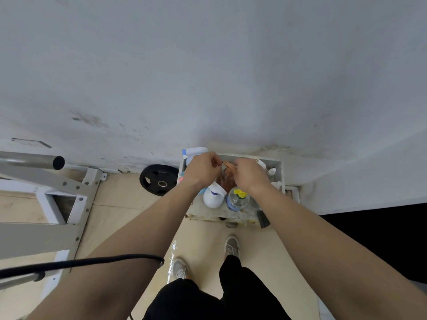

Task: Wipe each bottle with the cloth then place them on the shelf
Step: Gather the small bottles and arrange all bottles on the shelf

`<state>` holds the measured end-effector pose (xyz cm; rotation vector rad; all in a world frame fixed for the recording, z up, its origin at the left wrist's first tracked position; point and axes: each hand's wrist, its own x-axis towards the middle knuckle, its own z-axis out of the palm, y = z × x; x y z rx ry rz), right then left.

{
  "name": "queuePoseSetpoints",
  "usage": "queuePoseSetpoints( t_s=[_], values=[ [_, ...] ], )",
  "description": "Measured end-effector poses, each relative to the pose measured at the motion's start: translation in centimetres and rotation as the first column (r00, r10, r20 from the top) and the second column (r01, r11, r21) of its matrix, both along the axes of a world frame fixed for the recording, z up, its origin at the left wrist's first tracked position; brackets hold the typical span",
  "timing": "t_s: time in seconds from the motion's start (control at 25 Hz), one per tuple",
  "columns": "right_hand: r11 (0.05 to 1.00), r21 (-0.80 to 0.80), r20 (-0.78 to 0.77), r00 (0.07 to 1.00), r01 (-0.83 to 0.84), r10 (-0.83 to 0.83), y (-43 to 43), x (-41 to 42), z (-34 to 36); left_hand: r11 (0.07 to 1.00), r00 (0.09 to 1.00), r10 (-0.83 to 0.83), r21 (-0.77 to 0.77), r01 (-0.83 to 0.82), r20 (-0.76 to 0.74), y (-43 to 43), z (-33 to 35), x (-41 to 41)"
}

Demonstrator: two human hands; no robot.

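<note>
Over the small shelf against the wall, both hands meet on an amber bottle that stands among the others. The right hand has a closed grip, fingers curled round the bottle's orange-brown top, and the left hand pinches at the same top from the other side. The hands cover the contact, so I cannot tell whether a cloth is held between them. Just in front of the amber bottle stand a white bottle with a blue label and a clear bottle with a yellow cap, the two side by side and nearly touching. A white and blue spray bottle pokes out at the back left corner, and two small white bottles sit along the right wall. A black brush hangs off the front right edge, and a weight plate leans on the wall to the left. This looks like the wiping or setting-down of one bottle, with several already on the shelf. The next move probably calls for a steady hold on the neck while the body is rubbed, or a straight release that does not knock the crowded neighbours.
</note>
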<state>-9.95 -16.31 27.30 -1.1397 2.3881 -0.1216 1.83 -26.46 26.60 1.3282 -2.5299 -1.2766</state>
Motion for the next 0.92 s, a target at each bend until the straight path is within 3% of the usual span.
queuePoseSetpoints(
  t_s=[0.24,0.6,0.76,0.92],
  values=[
    [0.99,0.135,-0.102,0.993,-0.038,0.052,-1.4,0.8,0.2,0.993,0.993,0.107,-0.035,-0.109,-0.04,-1.5,-0.9,0.1],
    [1.0,0.0,-0.107,0.994,0.023,-0.023,-3.9,0.9,0.3,0.971,0.976,0.208,-0.108,-0.215,-0.068,-4.7,-0.8,2.3],
    [0.994,0.098,-0.155,0.986,-0.046,0.061,-5.5,0.7,0.7,0.968,0.973,0.225,-0.104,-0.229,-0.05,-5.4,-0.7,2.8],
    [0.989,0.119,-0.083,0.994,0.083,-0.073,-6.9,0.8,0.3,0.97,0.975,0.216,-0.104,-0.22,-0.048,-5.5,-0.8,3.1]
  ],
)
